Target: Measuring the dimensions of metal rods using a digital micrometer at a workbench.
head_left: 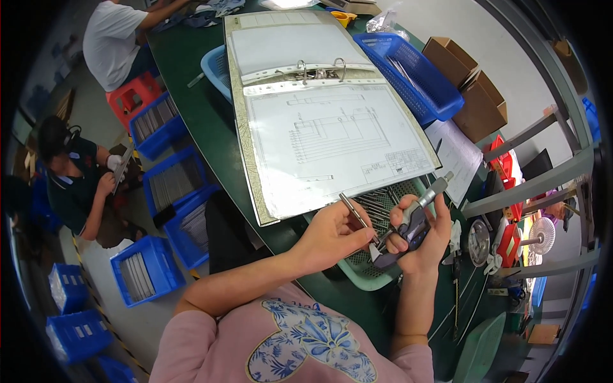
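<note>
My left hand pinches a thin metal pin, tilted, with its far end over the lower edge of the drawing. In my right hand is a micrometer, its silver thimble pointing up and away. The pin's near end is at the micrometer's jaws; whether they touch it, I cannot tell. Under both hands sits a green plastic basket holding several similar metal pins. Just beyond, an open ring binder shows a technical drawing on its near page.
A blue basket and brown cardboard boxes stand at the far right. Gloves, rods and a small fan lie farther right. On the left floor are blue bins of flat parts, a red stool and two other people.
</note>
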`<state>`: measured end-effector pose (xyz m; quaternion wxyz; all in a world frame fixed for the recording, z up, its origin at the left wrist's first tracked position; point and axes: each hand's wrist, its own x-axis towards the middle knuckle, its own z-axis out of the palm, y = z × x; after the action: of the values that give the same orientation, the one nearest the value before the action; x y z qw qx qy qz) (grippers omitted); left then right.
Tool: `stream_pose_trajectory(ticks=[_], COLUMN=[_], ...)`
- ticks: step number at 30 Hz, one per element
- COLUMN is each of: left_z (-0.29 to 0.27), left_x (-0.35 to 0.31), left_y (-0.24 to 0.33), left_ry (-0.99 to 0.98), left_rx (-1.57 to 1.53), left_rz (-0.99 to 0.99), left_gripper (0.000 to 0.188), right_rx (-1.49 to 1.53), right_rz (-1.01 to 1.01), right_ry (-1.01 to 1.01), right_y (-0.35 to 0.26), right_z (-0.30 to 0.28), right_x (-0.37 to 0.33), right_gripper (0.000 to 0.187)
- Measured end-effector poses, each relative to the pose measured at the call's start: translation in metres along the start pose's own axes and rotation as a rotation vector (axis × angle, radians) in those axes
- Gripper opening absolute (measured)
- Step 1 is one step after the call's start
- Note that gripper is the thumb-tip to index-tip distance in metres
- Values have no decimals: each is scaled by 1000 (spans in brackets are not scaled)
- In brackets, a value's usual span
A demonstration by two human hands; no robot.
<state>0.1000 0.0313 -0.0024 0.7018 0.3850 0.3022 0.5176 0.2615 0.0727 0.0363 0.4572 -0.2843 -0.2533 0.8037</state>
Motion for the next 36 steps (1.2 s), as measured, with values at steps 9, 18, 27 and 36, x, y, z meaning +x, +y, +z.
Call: stream_pose_trajectory(ticks=[9, 18, 27, 36], left_z=[3, 5, 2, 2], left_x=[3, 2, -1, -1], left_y=[3, 9, 10, 11], left_ry=[49, 60, 26, -7], left_rx=[-29, 90, 120, 85], left_rz=[-15, -25, -11, -6], left_gripper=[15, 15, 15, 16], right_rx=[23, -27, -40, -40], right_rz=[16, -20, -20, -40], right_ry=[-26, -24, -27, -47], right_y=[-4, -1, 0, 1], right_z=[-1, -4, -2, -3], right_x=[1, 3, 3, 4], right_gripper=[57, 56, 58, 59])
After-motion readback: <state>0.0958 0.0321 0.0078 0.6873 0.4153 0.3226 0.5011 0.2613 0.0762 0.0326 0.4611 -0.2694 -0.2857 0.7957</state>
